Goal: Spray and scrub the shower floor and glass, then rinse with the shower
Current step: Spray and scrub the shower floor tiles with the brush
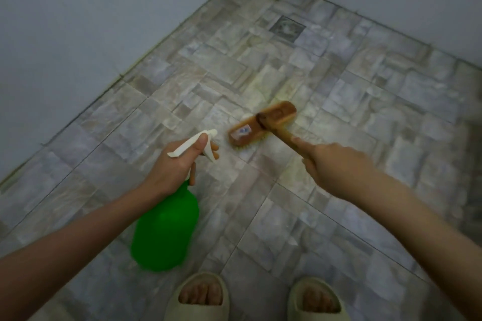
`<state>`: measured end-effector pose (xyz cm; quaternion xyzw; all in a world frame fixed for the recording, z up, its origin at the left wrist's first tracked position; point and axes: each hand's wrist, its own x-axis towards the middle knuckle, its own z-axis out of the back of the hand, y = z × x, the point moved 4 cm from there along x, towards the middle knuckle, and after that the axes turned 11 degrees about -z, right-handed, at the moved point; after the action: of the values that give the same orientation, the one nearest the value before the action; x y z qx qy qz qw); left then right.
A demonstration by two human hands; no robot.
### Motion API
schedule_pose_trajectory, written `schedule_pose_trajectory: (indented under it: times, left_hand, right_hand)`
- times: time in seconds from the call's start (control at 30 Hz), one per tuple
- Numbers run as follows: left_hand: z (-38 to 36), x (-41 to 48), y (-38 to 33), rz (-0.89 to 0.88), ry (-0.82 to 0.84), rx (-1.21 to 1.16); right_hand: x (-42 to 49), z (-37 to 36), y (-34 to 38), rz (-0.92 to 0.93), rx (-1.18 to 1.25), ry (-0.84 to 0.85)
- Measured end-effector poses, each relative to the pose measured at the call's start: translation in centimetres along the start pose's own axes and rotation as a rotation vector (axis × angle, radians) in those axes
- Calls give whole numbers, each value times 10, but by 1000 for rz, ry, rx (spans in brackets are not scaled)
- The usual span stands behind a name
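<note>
A green spray bottle (164,229) is held by the left hand (177,164). The grip is closed round the bottle's neck, just under the white spray head (193,142). The thumb is laid over the top of the spray head, and two fingertips are seen at the trigger. The fat green part of the bottle is seen below the wrist. The nozzle is pointed forward, toward the brush (262,124).

The brush is held by the right hand (332,164). Its wooden handle (288,138) is wrapped by the grip, and the pointing finger is stretched straight along it. The brush head is set on the floor (352,91) with the bristles down, and a few pale bristles are seen under its near edge. A small sticker (243,131) is stuck on its back. The brush head is just beside the nozzle, but the two are not touching.

The floor is made of grey and tan tiles. A square drain (287,27) is set in it near the far corner, well apart from the brush. Plain pale walls (78,21) are seen at the left and the back. Two pale slippers (198,297) are worn at the bottom of the view.
</note>
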<state>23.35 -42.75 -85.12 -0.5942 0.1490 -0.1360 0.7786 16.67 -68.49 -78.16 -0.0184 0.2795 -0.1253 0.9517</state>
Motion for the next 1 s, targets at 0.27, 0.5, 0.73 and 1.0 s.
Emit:
schedule_pose_trajectory:
  times: [0.27,0.5,0.73,1.0]
  left_hand:
    - [-37,34,-7,15,69,-24]
    - [-43,48,-6,39,88,36]
    - [-65,41,-6,70,190,101]
    - [-108,29,-16,74,377,195]
  right_hand:
    - [61,19,-25,-102,95,-86]
    - [46,19,-39,-116,130,-30]
    - [18,13,-83,-197,136,29]
    - [-44,-33,-121,-291,207,87]
